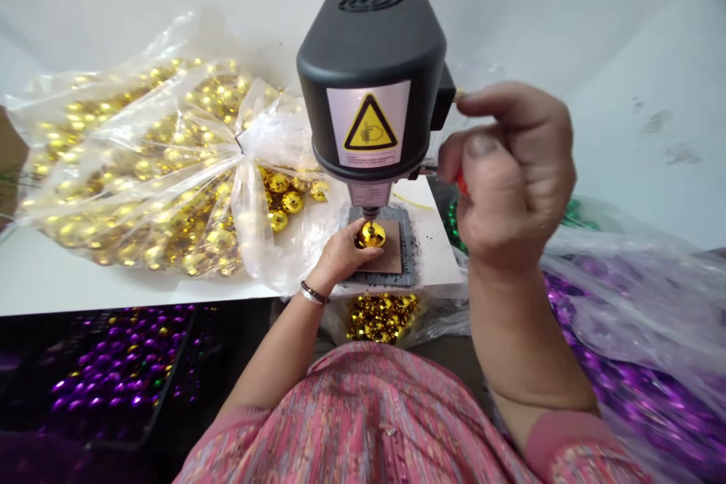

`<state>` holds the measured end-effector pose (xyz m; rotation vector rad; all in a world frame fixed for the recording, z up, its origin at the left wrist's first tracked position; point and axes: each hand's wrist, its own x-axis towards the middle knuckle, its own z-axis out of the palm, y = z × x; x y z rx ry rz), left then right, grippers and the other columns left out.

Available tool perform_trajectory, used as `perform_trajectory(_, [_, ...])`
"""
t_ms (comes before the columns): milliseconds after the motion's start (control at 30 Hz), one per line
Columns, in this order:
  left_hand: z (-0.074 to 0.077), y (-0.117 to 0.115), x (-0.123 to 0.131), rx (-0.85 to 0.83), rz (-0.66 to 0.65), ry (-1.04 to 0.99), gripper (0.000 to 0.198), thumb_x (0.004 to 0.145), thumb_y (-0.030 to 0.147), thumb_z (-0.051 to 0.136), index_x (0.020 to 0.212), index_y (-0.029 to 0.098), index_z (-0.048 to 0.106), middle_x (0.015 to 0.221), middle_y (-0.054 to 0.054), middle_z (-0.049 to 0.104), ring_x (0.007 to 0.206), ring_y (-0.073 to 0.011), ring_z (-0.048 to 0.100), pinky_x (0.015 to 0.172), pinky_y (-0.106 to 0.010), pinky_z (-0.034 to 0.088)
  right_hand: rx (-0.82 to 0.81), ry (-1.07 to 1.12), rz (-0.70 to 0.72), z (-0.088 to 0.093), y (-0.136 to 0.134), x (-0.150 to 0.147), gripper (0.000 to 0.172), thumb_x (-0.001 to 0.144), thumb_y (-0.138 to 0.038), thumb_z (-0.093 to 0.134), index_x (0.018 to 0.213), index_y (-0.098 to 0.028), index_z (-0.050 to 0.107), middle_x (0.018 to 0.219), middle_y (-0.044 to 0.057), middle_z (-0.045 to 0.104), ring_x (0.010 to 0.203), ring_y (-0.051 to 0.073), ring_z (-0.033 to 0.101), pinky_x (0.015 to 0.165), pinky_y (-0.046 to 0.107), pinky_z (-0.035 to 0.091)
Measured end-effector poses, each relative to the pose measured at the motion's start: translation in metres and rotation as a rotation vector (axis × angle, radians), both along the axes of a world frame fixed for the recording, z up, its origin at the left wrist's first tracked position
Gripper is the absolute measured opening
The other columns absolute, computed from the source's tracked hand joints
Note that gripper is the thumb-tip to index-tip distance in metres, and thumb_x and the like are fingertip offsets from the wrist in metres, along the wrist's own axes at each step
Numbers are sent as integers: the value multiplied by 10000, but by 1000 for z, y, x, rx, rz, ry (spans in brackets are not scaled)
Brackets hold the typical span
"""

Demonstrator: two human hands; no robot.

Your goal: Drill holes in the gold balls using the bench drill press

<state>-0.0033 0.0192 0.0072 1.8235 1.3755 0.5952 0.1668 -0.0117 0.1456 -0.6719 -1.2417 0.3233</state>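
A black bench drill press (371, 53) with a yellow warning label stands in front of me. Under its chuck (371, 212), my left hand (339, 251) pinches a shiny gold faceted ball (372, 234). The ball rests on a brown square board (391, 246) on the drill's grey base (407, 272). To the right of the drill head, my right hand (513, 174) is closed around the feed lever; a bit of its red knob (462, 183) shows between the fingers. My right index finger reaches to the side of the drill head. The drill tip meets the ball's top, though exact contact is hard to see.
A large clear bag (141, 166) of gold balls fills the left of the white table (68, 283). Loose gold balls (289, 200) lie at its mouth. More gold balls (383, 318) sit in a bag below the table edge. Purple balls (113, 363) are lower left; bagged purple ones (640, 393) are right.
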Motion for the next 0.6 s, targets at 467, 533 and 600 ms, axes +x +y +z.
perform_trajectory(467, [2,-3,2,3,23,30,550,756,327,773,1281,207,658,1100,-48,770,952,-242,705,828,-326,524,114,-173,-163,-60,-14,4,265,930,-271,548,1147,-315,695,855,-3,709,782,142,685,842,378,604])
perform_trajectory(533, [2,-4,2,-11,28,21,591,758,329,773,1319,210,636,1109,-47,769,955,-237,705,827,-321,522,118,-180,-200,-65,-15,3,238,928,-227,550,1119,-249,690,870,8,711,837,139,709,917,383,606])
perform_trajectory(600, [2,-5,3,-19,35,18,601,757,321,774,1330,215,627,1118,-42,767,959,-232,703,830,-316,517,114,-171,-227,-69,-16,2,240,919,-201,564,1128,-233,677,852,9,701,868,143,721,961,387,605])
